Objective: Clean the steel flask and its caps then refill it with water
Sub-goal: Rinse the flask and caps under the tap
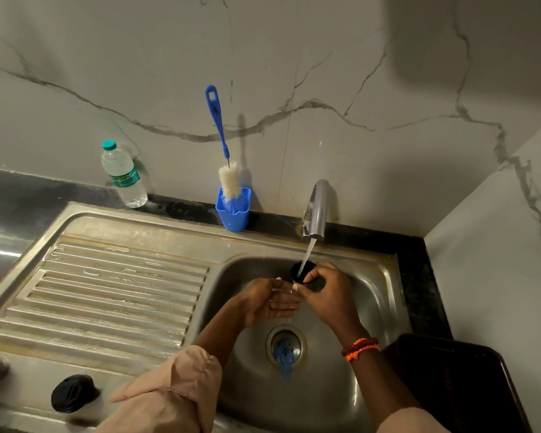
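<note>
A small black cap, shaped like a cup with its open mouth turned up, sits right of the frame's centre, over the sink basin, and a thin stream of water from the chrome tap above it falls straight into it. The right hand grips the cap from the lower right, its fingers and thumb curled round the dark wall. The left hand lies just to the left of it, palm turned up and fingers stretched out fairly straight toward the cap, their tips close against the right hand; it holds nothing that can be seen. An orange and red beaded band circles the right wrist, and a pale pink sleeve covers the left forearm at the bottom of the frame. Below the hands the drain has something blue lying in it. A second dark round cap rests on the steel rim at the lower left, beside the wet ribbed drainboard. Against the marble wall in the upper middle, a blue-handled bottle brush stands in a blue holder, and a plastic water bottle with a green lid stands at the upper left. A dark tray fills the lower right corner.
</note>
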